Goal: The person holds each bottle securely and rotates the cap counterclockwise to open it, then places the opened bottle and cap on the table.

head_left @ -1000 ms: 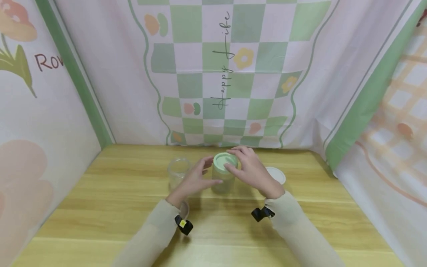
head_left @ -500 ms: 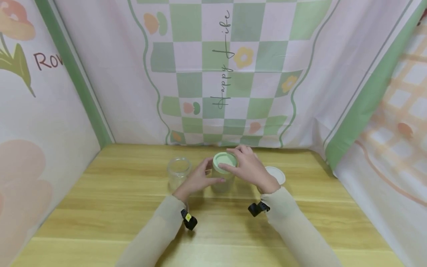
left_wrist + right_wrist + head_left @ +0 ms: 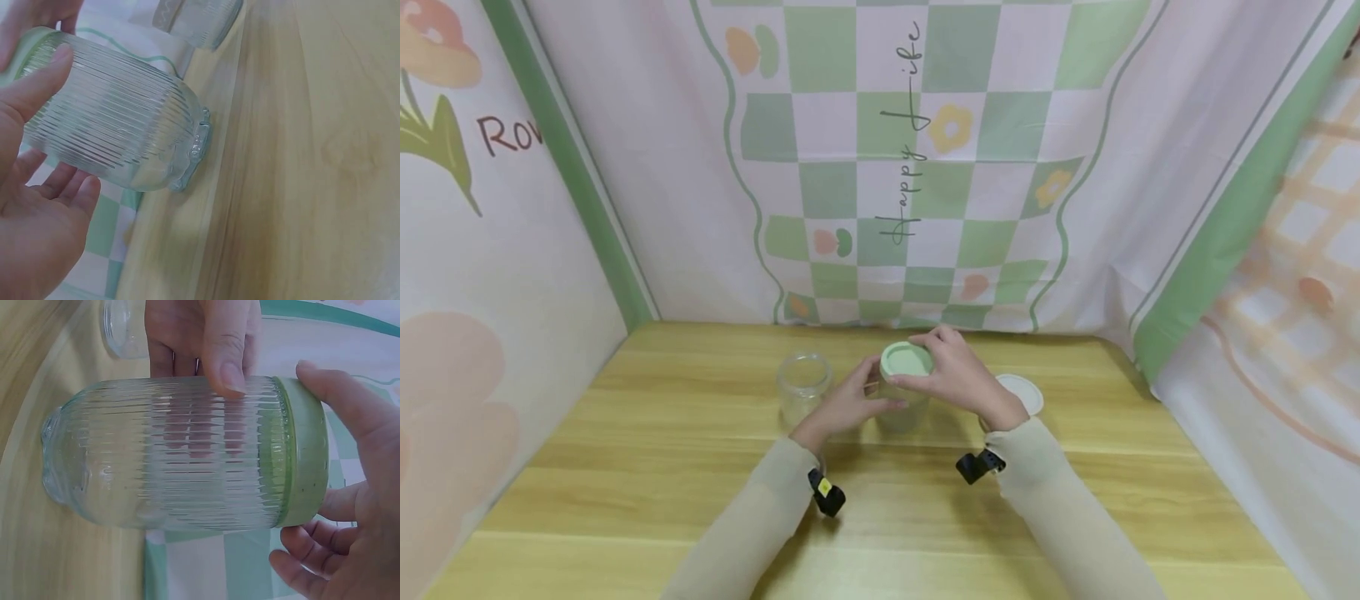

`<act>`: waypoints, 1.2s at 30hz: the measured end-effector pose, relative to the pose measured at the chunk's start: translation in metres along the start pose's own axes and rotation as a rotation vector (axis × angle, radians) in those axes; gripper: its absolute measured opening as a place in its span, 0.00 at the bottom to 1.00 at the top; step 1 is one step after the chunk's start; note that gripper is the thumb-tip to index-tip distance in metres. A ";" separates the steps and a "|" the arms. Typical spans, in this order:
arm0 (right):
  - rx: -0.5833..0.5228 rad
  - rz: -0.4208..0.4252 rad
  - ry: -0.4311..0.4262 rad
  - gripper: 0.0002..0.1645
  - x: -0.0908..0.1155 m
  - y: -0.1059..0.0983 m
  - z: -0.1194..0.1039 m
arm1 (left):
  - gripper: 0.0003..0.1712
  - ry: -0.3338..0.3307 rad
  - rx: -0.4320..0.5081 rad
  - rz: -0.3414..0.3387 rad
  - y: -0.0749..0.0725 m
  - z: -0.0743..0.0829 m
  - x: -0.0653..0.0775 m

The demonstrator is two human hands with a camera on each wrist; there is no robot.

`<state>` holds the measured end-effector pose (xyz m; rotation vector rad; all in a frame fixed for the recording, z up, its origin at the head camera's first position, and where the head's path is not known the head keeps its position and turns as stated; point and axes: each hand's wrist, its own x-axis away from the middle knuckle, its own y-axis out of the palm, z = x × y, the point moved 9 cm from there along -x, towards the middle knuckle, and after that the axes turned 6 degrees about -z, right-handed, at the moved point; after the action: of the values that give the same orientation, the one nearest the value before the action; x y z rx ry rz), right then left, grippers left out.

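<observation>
A ribbed clear glass jar point(image 3: 181, 456) stands upright on the table, with a light green lid point(image 3: 907, 359) on its mouth. My left hand point(image 3: 850, 402) holds the jar's body from the left, its thumb point(image 3: 228, 359) across the near side and its fingers behind the glass. From the right, my right hand point(image 3: 957, 377) grips the lid's rim, thumb at the near edge and fingers round the far side. Seen from the right wrist, the lid point(image 3: 307, 453) sits flush on the jar, and whether it turns cannot be told.
An open clear glass jar point(image 3: 805, 377) stands left of my left hand. Behind my right wrist shows a white round lid point(image 3: 1021, 393); a second ribbed glass jar point(image 3: 203, 22) appears in the left wrist view. A patterned curtain point(image 3: 880, 275) hangs along the wooden table's back edge.
My left hand has come slightly right, closing its grip on the jar. My right thumb has slid from the lid's top to its near rim. The jar has stayed in place.
</observation>
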<state>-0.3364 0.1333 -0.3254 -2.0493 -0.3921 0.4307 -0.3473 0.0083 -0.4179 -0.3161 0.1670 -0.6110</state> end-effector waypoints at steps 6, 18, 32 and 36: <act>-0.036 0.003 -0.006 0.49 0.000 0.001 0.003 | 0.49 0.022 0.025 -0.030 0.001 0.005 0.002; -0.158 -0.086 -0.080 0.48 -0.006 0.005 0.017 | 0.51 0.007 0.017 -0.032 0.001 0.004 0.001; -0.492 -0.367 -0.127 0.46 -0.011 0.019 0.037 | 0.50 -0.022 0.010 -0.012 0.001 0.003 0.004; -0.535 -0.396 -0.146 0.46 -0.010 0.020 0.037 | 0.50 -0.023 0.001 -0.015 0.001 0.003 0.003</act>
<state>-0.3603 0.1471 -0.3588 -2.3758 -1.0741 0.2459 -0.3432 0.0083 -0.4157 -0.3239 0.1420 -0.6222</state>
